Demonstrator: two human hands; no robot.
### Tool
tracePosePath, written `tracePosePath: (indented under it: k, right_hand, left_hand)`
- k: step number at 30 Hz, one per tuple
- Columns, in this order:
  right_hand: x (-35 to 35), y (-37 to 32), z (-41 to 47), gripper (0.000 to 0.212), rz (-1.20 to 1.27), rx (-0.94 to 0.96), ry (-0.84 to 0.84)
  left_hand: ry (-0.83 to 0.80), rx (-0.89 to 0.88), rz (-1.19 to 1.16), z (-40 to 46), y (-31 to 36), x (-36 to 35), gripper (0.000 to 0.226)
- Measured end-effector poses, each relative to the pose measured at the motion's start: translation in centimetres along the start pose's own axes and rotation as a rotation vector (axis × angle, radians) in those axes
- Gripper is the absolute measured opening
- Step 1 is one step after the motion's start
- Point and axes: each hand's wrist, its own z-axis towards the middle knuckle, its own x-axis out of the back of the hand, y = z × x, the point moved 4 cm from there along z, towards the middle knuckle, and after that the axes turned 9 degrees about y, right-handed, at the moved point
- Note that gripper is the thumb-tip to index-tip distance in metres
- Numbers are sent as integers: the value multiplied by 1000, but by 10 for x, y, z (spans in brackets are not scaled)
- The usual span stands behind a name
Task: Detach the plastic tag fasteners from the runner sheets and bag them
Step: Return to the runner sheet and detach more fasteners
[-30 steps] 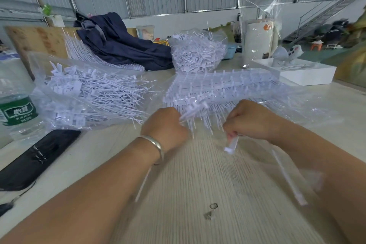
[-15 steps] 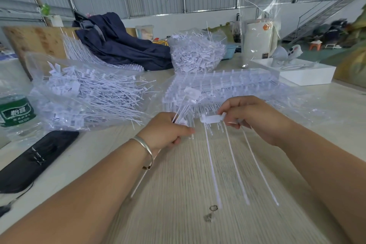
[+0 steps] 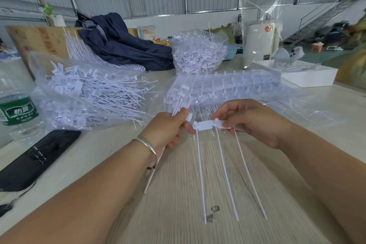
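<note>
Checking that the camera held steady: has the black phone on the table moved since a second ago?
No. The black phone lies in the same spot below the water bottle, beside the bag of fasteners, as before.

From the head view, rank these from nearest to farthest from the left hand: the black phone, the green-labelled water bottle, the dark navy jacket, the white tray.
1. Black phone, flat on the table, left of the left hand.
2. Navy jacket, heaped behind, and green-labelled water bottle, at the far left edge: too close to call.
3. White tray, far right, beyond the right hand.
</note>
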Motion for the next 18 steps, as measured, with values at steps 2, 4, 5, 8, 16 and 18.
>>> tracePosePath:
  k: [2, 4, 5, 8, 16, 18]
  right_hand:
    - [-1, -1, 0, 21, 3, 16, -22]
    - [-2, -3, -1, 20, -1, 42, -35]
    - [-2, -4, -2, 20, 2, 55, -33]
    - [0, -5, -1, 21, 36, 82, 11]
    - [8, 0, 3, 9, -29, 41, 99]
    - [7, 1, 2, 1, -37, 14, 87]
  left_hand:
    - [-50, -24, -85, -4, 4, -1, 41]
    - [-139, -78, -124, -7, 9, -4, 27]
    - [-174, -90, -123, -9, 10, -4, 22]
    - [-211, -85, -84, -10, 9, -5, 16]
    - [-185, -48, -254, -4, 6, -2, 20]
    - [-208, -19, -308, -4, 6, -2, 27]
